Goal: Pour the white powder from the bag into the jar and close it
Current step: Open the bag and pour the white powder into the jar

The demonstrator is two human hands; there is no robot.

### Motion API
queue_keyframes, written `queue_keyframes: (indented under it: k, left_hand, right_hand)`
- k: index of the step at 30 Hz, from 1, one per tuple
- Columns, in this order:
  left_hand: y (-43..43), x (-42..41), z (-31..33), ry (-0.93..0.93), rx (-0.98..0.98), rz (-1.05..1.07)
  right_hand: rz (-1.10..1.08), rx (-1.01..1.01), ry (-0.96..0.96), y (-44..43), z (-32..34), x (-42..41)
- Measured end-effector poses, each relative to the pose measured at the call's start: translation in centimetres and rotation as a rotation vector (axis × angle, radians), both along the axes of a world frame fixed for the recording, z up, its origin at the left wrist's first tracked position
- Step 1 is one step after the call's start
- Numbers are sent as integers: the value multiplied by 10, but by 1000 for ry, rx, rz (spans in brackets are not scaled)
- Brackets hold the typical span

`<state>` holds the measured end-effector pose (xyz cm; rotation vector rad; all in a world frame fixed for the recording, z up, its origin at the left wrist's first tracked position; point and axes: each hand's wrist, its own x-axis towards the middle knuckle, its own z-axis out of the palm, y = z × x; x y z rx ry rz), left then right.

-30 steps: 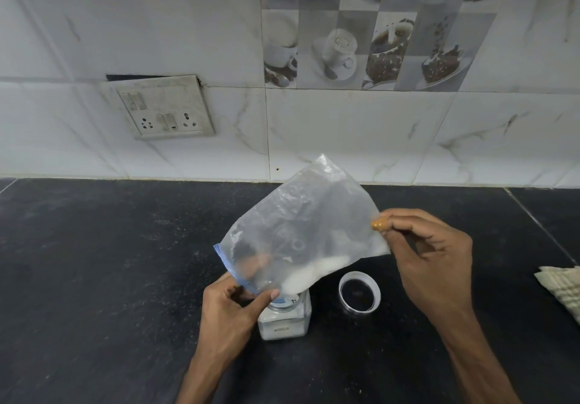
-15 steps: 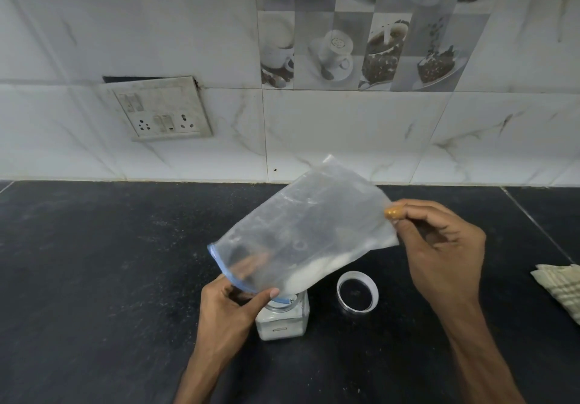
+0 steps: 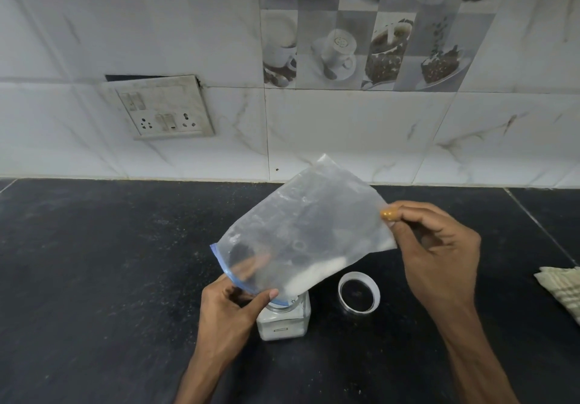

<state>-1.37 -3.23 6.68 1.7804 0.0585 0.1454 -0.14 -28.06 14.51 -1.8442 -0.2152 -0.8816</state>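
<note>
Clear bag [image 3: 307, 231], tilted mouth-down over open jar [image 3: 284, 319] on black table [image 3: 94, 262], white powder [image 3: 310, 273] along its lower edge; left grip [image 3: 232, 312] pinching blue-edged mouth, right grip [image 3: 439, 256] pinching raised corner; lid [image 3: 358, 292] just beside jar.

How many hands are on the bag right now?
2. The left hand grips the bag at its blue-edged mouth, just over the jar. The right hand pinches the bag's raised bottom edge, to the right. Neither is hidden.
</note>
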Motion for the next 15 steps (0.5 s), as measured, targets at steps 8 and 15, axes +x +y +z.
queue_keyframes:
  k: [8,15]
  left_hand:
    - [3,-1,1,-3,-12,10]
    - [1,-2,2,1,-12,-16]
  right_hand:
    - [40,-33,13,1,0,0]
    - [206,-146,145,-2,-2,-1]
